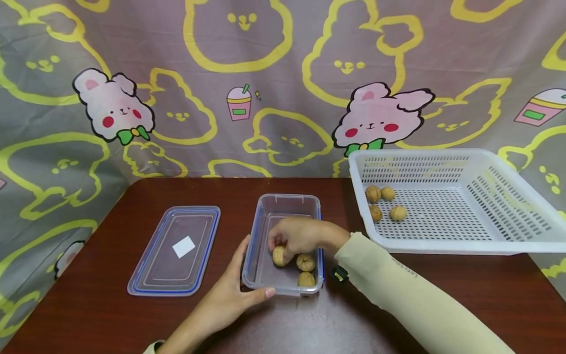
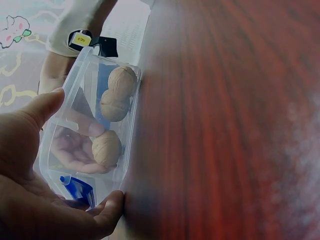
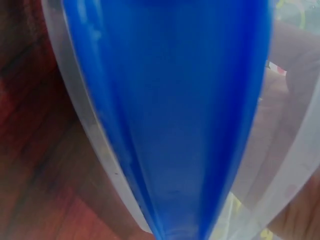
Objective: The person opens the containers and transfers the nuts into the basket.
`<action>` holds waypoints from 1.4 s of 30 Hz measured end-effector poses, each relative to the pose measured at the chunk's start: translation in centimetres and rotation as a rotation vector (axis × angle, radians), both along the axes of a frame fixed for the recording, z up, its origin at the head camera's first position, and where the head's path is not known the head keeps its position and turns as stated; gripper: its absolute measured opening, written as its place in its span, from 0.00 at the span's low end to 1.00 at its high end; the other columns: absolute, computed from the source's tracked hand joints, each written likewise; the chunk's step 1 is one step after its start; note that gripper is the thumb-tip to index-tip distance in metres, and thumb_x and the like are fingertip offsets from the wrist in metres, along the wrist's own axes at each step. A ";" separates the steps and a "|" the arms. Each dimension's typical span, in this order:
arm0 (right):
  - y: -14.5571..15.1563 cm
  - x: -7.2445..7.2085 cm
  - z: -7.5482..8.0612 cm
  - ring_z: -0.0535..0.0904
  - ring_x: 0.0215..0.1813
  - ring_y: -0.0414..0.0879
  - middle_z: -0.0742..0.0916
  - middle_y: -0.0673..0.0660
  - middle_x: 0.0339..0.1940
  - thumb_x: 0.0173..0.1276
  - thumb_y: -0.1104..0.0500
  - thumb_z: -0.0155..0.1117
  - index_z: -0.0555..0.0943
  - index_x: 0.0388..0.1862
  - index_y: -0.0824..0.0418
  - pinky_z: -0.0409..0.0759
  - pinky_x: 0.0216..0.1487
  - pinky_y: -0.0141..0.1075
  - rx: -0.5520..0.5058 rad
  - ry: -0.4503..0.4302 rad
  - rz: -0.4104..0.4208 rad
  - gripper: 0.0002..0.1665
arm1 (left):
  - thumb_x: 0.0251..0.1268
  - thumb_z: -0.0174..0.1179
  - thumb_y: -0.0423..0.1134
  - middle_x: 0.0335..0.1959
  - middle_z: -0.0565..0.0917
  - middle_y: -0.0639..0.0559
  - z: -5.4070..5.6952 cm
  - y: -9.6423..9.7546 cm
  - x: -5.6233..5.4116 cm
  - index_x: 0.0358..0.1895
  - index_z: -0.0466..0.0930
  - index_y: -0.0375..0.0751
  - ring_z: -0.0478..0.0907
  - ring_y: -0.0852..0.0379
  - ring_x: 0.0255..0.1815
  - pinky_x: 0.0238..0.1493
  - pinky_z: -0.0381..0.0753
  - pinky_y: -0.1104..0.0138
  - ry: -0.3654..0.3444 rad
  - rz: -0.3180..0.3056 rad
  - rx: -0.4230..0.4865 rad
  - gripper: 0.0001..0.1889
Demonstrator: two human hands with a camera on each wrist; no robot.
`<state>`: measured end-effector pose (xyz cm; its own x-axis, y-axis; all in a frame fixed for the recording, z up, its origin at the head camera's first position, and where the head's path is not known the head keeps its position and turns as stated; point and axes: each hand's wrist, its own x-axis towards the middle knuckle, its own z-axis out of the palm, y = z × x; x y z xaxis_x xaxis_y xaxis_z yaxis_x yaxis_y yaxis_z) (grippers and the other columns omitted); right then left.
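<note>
A clear plastic food container (image 1: 283, 197) with blue clips stands in the middle of the table. My left hand (image 1: 232, 290) grips its near left corner, thumb along the near wall and fingers on the left side. Inside the container, my right hand (image 1: 298, 238) reaches down and holds a walnut (image 1: 279, 256) between thumb and fingers. That walnut (image 2: 106, 149) shows through the wall in the left wrist view, close to the container's bottom. Two other walnuts (image 1: 306, 271) lie at the right side. A blue clip (image 3: 170, 120) fills most of the right wrist view, hiding the right fingers.
To the left lies the container's clear lid (image 1: 161, 255) with a blue seal and a white label (image 1: 183, 247). A white perforated basket (image 1: 442, 245) stands at the right with several walnuts (image 1: 398, 213) at its left end. A patterned curtain (image 1: 283, 88) hangs behind the table (image 1: 97, 275).
</note>
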<state>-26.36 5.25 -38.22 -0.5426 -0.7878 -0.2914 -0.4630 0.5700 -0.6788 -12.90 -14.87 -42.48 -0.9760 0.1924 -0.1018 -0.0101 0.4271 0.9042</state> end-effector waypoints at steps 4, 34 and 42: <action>0.3 -0.1 -0.1 0.78 0.36 0.36 0.86 0.47 0.33 0.58 0.71 0.77 0.84 0.40 0.59 0.78 0.41 0.28 -0.054 -0.029 -0.006 0.14 | 0.57 0.79 0.49 0.84 0.60 0.41 -0.1 0.1 0.0 0.87 0.38 0.57 0.63 0.40 0.80 0.78 0.58 0.39 -0.001 -0.005 -0.001 0.64; 9.6 2.2 6.5 0.82 0.55 0.52 0.86 0.58 0.57 0.70 0.69 0.66 0.83 0.57 0.58 0.84 0.58 0.42 -0.776 -0.314 -0.421 0.19 | 0.55 0.80 0.49 0.84 0.61 0.43 0.0 0.2 -0.1 0.87 0.39 0.61 0.63 0.40 0.80 0.78 0.57 0.36 -0.016 0.015 0.002 0.64; 16.2 -0.6 8.3 0.88 0.52 0.52 0.86 0.58 0.57 0.75 0.72 0.61 0.86 0.53 0.59 0.87 0.54 0.37 -1.012 -0.367 -0.609 0.15 | 0.56 0.80 0.51 0.83 0.63 0.41 0.0 0.1 -0.1 0.87 0.40 0.59 0.63 0.38 0.80 0.76 0.59 0.33 -0.004 0.015 -0.037 0.63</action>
